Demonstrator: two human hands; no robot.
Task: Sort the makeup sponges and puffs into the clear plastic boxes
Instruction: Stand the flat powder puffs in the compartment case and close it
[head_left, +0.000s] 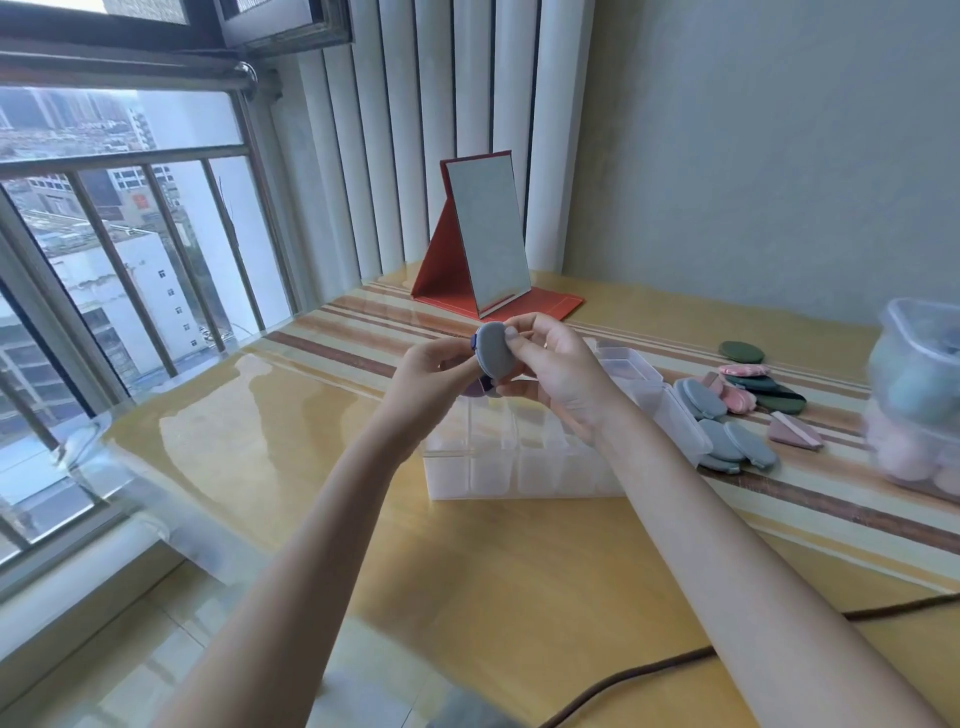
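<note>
Two hands hold one grey puff (495, 351) above the clear divided box (519, 457), which sits at the centre of the counter (519, 561). Left hand (434, 376) grip: fingers curled against the puff's left edge, beside a dark strap. Right hand (556, 371) grip: thumb and fingertips pinching the puff's right edge. A purple piece shows just below the puff; its holder cannot be determined. Loose puffs (737, 410), grey, pink and dark green, lie at 3 o'clock of the box. A clear tub (919, 395) of rounded sponges stands farther toward 3 o'clock. A red folding mirror (485, 239) stands at 12 o'clock.
</note>
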